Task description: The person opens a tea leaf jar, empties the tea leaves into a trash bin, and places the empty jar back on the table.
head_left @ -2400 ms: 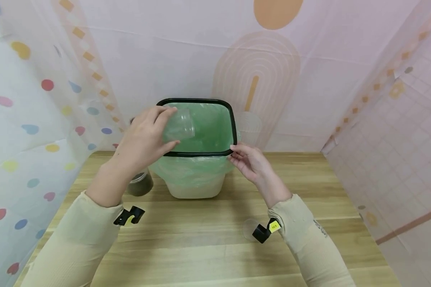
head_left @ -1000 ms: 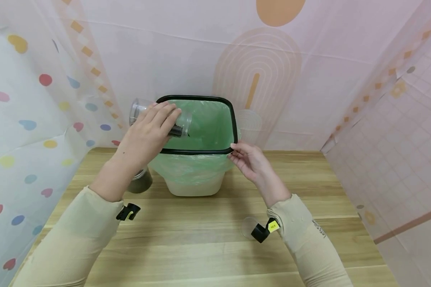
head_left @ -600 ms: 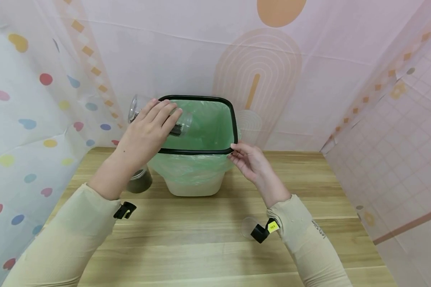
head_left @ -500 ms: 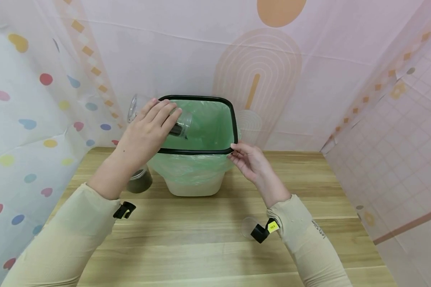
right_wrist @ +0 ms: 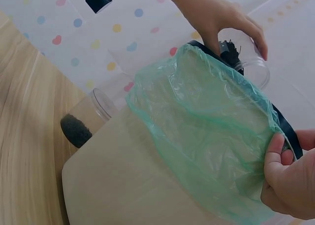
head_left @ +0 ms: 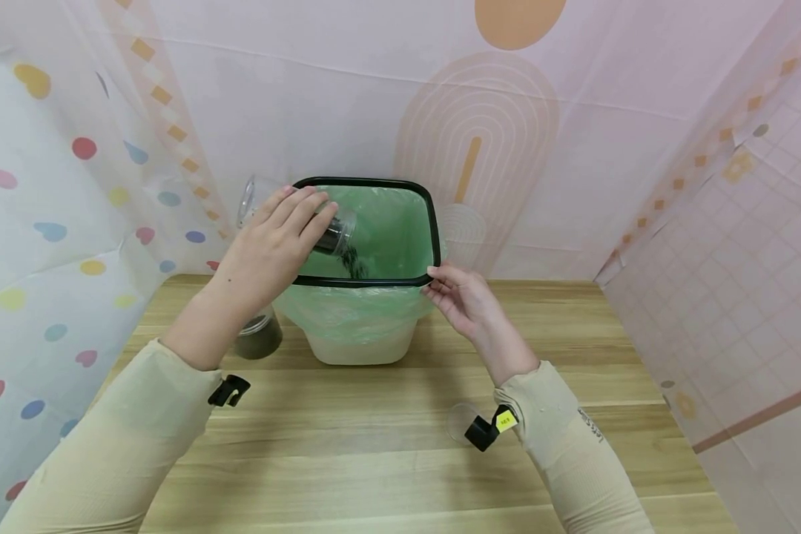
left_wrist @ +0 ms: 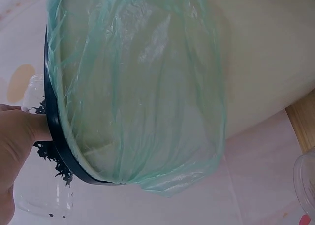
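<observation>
My left hand (head_left: 274,237) grips a clear plastic jar (head_left: 252,199) by its side, holding it tilted over the left of a trash bin (head_left: 363,350). Dark loose shreds (head_left: 351,261) spill from its mouth into the bin. A green plastic bag (head_left: 400,230) lines the bin and folds over its black rim (head_left: 367,283). At the front right corner my right hand (head_left: 466,302) pinches that rim between thumb and fingers. In the right wrist view, more dark shreds (right_wrist: 229,52) show inside the tilted jar, partly behind the left hand's fingers.
Left of the bin stands a second clear jar (head_left: 260,340) with dark contents, partly behind my left forearm. A clear round lid (head_left: 460,424) lies on the wooden table (head_left: 334,460) beside my right wrist camera. Printed curtains (head_left: 347,111) close in the back and sides.
The jar's base has come into view on the left as the left hand turned it, and its dark contents moved to the mouth; shreds now fall out. The right hand stays at the rim.
</observation>
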`<state>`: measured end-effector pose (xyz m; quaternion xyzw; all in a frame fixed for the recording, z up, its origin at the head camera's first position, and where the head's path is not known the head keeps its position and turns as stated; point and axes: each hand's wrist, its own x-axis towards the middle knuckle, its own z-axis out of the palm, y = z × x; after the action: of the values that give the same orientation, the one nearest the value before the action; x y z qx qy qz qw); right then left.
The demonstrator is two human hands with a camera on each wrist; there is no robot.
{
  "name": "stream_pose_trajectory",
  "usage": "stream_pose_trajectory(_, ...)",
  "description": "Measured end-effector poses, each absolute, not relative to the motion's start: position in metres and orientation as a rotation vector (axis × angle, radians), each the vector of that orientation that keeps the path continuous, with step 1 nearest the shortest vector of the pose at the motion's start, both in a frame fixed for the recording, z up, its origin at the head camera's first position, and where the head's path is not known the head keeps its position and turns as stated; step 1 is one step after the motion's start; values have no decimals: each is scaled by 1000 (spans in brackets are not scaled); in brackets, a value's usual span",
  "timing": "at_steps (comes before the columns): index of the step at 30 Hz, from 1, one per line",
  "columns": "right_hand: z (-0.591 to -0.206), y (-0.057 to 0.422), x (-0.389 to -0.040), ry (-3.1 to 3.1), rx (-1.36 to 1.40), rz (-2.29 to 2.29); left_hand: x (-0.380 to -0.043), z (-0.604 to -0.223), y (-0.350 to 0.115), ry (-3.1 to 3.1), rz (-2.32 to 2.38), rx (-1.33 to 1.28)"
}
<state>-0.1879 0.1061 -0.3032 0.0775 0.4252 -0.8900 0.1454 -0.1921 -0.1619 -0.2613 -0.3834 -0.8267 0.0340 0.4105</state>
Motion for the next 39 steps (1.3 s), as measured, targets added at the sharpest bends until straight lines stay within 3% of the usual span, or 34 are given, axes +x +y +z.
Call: stream_pose_trajectory(39,-304,108,-190,1236,225,-2570,-197,-261,-160,-2123,161,-1066)
